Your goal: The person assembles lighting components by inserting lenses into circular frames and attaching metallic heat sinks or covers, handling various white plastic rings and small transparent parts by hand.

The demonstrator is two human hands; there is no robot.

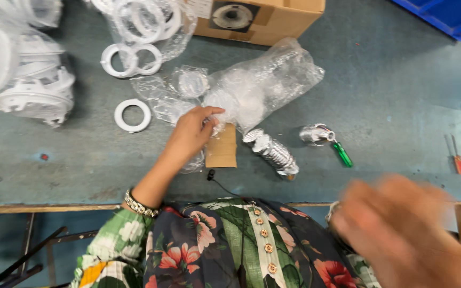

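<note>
left hand grip pinching clear plastic bag | right hand blurred, grip unclear | cardboard piece beside left hand

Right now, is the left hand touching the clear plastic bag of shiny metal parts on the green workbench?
Touching. The head view shows the left hand with its fingertips pressed into the near end of the clear plastic bag, with no gap visible between them.

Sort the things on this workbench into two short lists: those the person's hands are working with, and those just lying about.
In hand or being reached for:
left hand touching the clear plastic bag of shiny parts
cardboard scrap beside it
right hand, blurred, holding nothing visible

Lying about:
loose white ring
green-handled screwdriver
red-handled screwdriver
cardboard box
blue bin
</note>
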